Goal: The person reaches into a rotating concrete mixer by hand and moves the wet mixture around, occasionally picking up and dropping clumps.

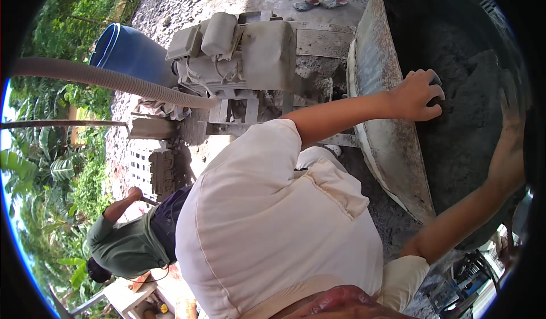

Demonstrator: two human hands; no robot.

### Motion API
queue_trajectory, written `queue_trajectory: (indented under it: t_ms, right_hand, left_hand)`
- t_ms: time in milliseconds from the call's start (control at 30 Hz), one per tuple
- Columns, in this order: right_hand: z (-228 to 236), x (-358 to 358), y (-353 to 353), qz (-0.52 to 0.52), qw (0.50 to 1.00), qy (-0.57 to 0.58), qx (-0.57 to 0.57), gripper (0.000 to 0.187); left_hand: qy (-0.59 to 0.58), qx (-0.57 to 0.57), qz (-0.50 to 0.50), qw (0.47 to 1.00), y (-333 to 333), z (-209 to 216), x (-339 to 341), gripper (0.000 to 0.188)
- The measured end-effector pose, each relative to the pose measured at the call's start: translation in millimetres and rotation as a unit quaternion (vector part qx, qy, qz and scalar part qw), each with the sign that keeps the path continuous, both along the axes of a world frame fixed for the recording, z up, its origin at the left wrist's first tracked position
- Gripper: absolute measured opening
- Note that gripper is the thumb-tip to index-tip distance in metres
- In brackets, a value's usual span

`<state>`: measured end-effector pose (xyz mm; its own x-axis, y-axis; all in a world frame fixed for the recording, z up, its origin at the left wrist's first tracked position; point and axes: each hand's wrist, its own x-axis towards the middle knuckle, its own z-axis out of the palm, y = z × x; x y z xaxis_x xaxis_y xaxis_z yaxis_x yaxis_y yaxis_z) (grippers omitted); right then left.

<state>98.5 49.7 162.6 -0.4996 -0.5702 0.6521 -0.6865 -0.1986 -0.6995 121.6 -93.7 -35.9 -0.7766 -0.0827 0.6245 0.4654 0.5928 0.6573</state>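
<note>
A large round metal pan [372, 51] with a worn, rusty rim holds dark grey powdery material [449, 131]. My left hand [420, 95] is over the pan just inside its near rim. Its fingers are bent and apart, with a dark patch at the fingertips, and I see no object in it. At the far right of the pan is my right hand [512, 105], fingers stretched out and greyed, smeared by motion. It seems to touch the material or the pan's inner wall; I cannot tell which.
A dusty grey machine [267, 54] on a metal frame stands left of the pan, near a blue barrel [133, 54] and a ribbed hose [114, 80]. Hollow blocks [151, 168] are stacked below. A person in green [128, 248] bends at lower left; another person's feet [318, 3] show at top.
</note>
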Motion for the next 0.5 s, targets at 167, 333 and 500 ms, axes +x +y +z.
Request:
queue_trajectory:
  t_ms: [167,333,500]
  right_hand:
    - [-72.5,-12.1,98.0,-0.248,0.91,-0.238,0.233,0.058]
    - [-117.5,1.1,196.4,-0.228,0.821,-0.213,0.477,0.057]
    - [-129.4,34.3,249.3,-0.273,0.806,-0.317,0.419,0.057]
  left_hand:
    - [-0.014,0.004,0.002,1.0,-4.4,0.2,-6.3,0.029]
    - [0.001,-0.015,-0.018,1.0,4.3,-6.1,-31.0,0.028]
    - [0.027,-0.038,-0.019,0.999,12.6,-20.3,-60.9,0.023]
